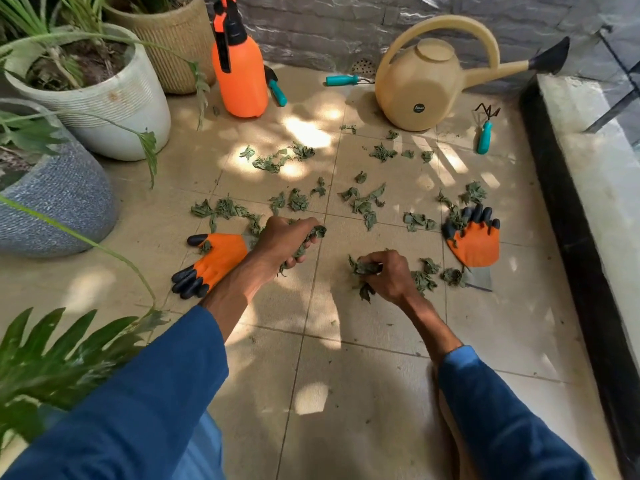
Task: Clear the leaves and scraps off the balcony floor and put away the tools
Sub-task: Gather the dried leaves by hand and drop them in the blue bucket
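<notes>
Hands (287,242) (384,275) full of leaves (313,237); rake (485,136) tines away

Both hands grip leaves (362,202) on the floor (346,393). The left hand (285,242) is just beside a glove (211,261). The right hand (388,275) is farther from it.

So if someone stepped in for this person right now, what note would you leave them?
Left hand grips a bunch of leaves; right hand pinches more off the tiles.
Loose leaves litter the middle of the floor. One orange glove lies by the left wrist, the other glove further right.
Spray bottle, watering can, trowel, teal-handled tool and hand rake sit near the back wall.
Done: two handfuls gathered. Left: most leaves, both gloves, all tools.
</notes>
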The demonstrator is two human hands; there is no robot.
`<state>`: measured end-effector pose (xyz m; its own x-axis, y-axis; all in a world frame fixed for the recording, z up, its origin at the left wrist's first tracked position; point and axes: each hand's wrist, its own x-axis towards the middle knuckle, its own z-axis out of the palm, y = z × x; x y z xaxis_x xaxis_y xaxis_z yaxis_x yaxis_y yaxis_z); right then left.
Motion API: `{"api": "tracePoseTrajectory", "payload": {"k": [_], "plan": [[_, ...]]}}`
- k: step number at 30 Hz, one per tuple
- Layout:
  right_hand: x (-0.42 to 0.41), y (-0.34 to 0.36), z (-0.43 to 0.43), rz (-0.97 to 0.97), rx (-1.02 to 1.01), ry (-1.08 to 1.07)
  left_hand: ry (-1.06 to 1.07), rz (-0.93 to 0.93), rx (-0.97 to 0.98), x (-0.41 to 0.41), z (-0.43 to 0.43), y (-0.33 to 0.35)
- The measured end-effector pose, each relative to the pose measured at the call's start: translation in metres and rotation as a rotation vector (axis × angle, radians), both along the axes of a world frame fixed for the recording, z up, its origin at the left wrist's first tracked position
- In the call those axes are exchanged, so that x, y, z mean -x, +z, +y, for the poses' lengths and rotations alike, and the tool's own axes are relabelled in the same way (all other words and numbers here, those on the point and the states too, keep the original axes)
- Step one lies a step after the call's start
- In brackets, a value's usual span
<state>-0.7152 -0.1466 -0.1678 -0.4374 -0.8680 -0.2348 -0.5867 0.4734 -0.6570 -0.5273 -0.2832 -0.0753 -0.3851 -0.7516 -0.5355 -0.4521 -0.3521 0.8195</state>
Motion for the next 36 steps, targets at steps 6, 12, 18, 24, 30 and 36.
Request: {"api": "tracePoseTrajectory", "payload": {"k": [6,12,18,24,30,36], "plan": [[-0.004,0.021,-0.049,-0.147,-0.029,-0.028,0.148,-0.084,-0.065,-0.006,0.014,0.029],[-0.016,0.092,-0.046,-0.340,-0.262,-0.027,0.325,-0.216,-0.205,-0.013,0.075,0.079],[-0.013,0.253,-0.021,-0.269,-0.488,0.070,0.283,-0.315,-0.247,-0.013,0.106,0.230],[-0.038,0.455,0.011,-0.305,-0.562,0.096,0.386,-0.390,-0.340,-0.053,0.138,0.434],[-0.111,0.638,0.041,-0.416,-0.476,0.157,0.562,-0.365,-0.467,-0.131,0.219,0.600],[-0.185,0.718,0.046,-0.431,-0.537,0.400,0.971,-0.294,-0.644,-0.191,0.302,0.651]]}}
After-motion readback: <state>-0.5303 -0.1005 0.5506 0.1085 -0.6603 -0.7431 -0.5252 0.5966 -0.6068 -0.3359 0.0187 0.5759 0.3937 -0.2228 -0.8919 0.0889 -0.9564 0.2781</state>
